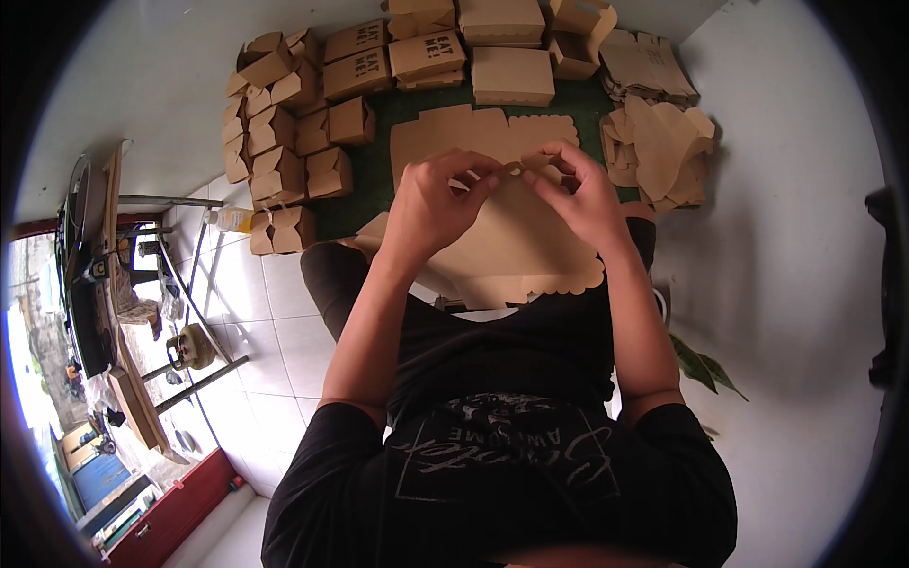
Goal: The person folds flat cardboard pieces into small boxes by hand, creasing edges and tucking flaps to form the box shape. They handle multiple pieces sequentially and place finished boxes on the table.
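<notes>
A large flat cardboard box blank (516, 227) with scalloped edges lies in front of me, reaching over my lap. Over its middle, my left hand (447, 194) and my right hand (576, 189) come close together. Thumb and fingertips of each are closed on a small curled bit of brown cardboard (512, 170). I cannot tell whether that bit is part of the blank or a loose scrap. The fingers partly hide it.
Several small folded cardboard boxes (277, 175) are stacked at the left of the green table (379, 189). Larger boxes (512, 76) stand along the back. Flat, unfolded cardboard pieces (658, 151) pile up at the right, near the white wall (776, 237). A metal rack (194, 355) stands further left.
</notes>
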Tool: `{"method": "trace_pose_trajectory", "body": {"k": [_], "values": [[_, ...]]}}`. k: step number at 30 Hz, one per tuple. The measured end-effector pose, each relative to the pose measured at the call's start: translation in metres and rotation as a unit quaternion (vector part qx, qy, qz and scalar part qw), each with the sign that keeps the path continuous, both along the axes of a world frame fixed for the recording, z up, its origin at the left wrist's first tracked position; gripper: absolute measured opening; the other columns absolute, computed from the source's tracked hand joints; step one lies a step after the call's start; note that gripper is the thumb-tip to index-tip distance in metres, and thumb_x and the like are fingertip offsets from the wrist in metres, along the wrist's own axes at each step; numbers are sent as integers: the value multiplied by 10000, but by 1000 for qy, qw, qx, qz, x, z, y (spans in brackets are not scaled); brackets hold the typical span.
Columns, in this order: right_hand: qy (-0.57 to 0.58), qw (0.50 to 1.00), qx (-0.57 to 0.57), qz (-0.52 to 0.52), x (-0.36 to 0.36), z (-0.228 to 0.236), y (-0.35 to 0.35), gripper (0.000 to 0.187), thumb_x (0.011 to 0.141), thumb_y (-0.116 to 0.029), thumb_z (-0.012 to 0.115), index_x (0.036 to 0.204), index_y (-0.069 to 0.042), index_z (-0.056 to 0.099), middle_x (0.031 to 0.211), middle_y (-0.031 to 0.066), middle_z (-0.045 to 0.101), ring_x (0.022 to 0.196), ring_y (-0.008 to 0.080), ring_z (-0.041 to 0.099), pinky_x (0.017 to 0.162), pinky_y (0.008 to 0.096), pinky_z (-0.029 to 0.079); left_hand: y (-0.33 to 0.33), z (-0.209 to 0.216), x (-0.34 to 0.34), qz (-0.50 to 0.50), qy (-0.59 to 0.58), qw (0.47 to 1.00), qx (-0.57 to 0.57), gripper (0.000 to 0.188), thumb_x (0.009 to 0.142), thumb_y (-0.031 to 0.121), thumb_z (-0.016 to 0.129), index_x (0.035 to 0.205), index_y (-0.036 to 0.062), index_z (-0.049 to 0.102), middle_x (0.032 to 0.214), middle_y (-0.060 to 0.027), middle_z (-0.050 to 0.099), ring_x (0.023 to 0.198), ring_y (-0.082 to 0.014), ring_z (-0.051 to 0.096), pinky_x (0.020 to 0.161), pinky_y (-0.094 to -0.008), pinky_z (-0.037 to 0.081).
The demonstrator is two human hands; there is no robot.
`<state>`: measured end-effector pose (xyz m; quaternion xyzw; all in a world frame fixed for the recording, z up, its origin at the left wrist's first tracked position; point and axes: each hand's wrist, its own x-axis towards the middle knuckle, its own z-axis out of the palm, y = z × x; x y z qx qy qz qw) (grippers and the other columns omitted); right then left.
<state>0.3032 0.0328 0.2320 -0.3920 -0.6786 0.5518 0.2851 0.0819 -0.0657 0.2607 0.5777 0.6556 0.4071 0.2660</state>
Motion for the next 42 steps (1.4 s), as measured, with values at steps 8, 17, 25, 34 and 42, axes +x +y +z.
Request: {"method": "trace_pose_trajectory", "body": {"k": [8, 17, 25, 34, 42], "values": [[-115, 886, 442, -79, -10, 10, -4, 233, 997, -33, 858, 1190, -165, 859, 930, 14, 660, 914, 244, 665, 799, 396, 564, 6, -1, 6, 19, 27, 997, 65, 180, 995, 38, 838, 1168, 38, 889, 1025, -108, 839, 915, -246, 864, 794, -362, 736], [88, 991, 32, -97, -27, 14, 12, 167, 1128, -139, 812, 1252, -27, 815, 1140, 28, 834, 947, 94, 781, 836, 262, 603, 15, 1, 21, 51, 33, 990, 128, 271, 968, -8, 803, 1230, 31, 860, 1010, -115, 808, 891, -238, 856, 773, -361, 747], [113, 983, 42, -138, -35, 21, 13, 225, 1125, -214, 829, 1238, -19, 834, 1051, 44, 860, 926, 102, 807, 855, 269, 610, 19, -1, 24, 69, -24, 990, 120, 263, 935, -4, 816, 1195, -8, 856, 982, -97, 834, 887, -198, 859, 775, -335, 728], [93, 985, 9, -142, -34, 22, 14, 204, 1102, -160, 839, 1238, -7, 846, 1075, 53, 874, 947, 99, 815, 878, 266, 616, 18, 3, 28, 123, -53, 987, 89, 256, 938, 32, 832, 1191, 5, 859, 973, -103, 829, 902, -204, 872, 804, -340, 714], [150, 974, -125, -113, -32, 26, 12, 273, 1092, -116, 845, 1313, 40, 806, 1149, 125, 864, 1043, 198, 848, 973, 341, 699, 19, 0, 28, 143, -71, 985, 65, 276, 953, 70, 842, 1217, -13, 841, 955, -71, 782, 929, -218, 879, 792, -333, 697]]}}
